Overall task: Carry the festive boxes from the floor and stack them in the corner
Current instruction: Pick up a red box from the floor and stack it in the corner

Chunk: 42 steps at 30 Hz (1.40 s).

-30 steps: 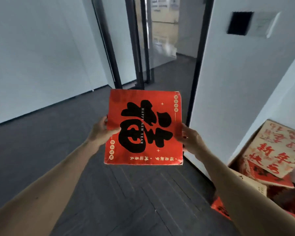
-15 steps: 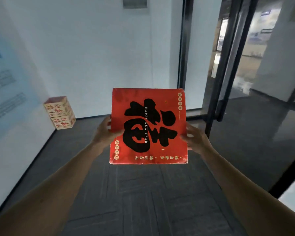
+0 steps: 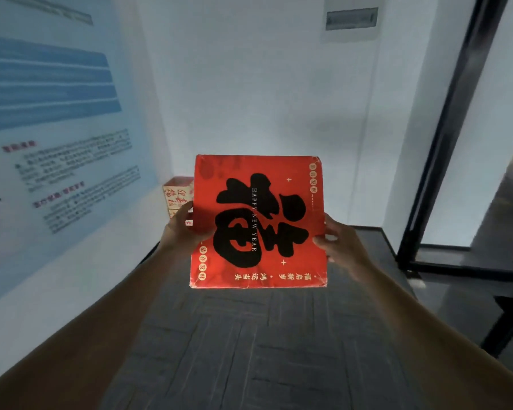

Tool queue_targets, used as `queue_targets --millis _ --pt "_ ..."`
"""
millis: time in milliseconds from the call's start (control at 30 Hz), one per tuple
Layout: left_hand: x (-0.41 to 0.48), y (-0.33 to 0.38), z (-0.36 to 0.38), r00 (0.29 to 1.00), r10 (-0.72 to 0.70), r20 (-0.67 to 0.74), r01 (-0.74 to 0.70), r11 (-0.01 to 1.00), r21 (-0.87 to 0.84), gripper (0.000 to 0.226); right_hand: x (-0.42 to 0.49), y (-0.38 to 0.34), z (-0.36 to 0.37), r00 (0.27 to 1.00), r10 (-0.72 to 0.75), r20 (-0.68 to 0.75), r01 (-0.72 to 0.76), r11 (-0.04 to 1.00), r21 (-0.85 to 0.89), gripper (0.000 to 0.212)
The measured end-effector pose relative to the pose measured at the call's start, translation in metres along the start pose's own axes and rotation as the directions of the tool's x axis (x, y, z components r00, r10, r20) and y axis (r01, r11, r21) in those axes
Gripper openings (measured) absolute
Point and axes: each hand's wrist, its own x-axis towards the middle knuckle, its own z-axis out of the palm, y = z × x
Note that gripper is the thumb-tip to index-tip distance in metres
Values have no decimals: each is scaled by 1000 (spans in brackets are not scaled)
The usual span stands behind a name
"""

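Left grip (image 3: 180, 232), right grip (image 3: 342, 249) on box (image 3: 258, 220)

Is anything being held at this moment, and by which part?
Yes: the red box, gripped by its two side edges, left hand on the left edge, right hand on the right.

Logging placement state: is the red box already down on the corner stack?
No: the left hand and right hand hold the red box in the air, in front of the corner stack.
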Motion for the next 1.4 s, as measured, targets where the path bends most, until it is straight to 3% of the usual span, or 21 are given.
queue_targets --millis 367,600,833,1033,1200,1400 --pt "230 -100 -97 975 -48 -215 62 996 57 74 297 11 174 976 -59 208 55 998 28 55" --pt "417 -145 -151 978 -13 -207 34 995 99 70 479 19 272 976 1 220 -23 995 99 53" --pt "594 -186 -146 986 -7 -165 38 983 182 73 640 60 323 985 12 171 -13 1000 5 52" --pt "763 -230 -134 972 -50 -228 85 985 149 60 813 104 372 982 -10 187 10 1000 1 56" --pt "895 -243 -155 950 -65 -307 115 982 148 48 968 96 418 966 -46 253 52 998 -21 56" --pt "1024 -281 -197 940 -119 -320 124 992 -7 54 1119 89 489 950 -52 306 50 999 16 45"
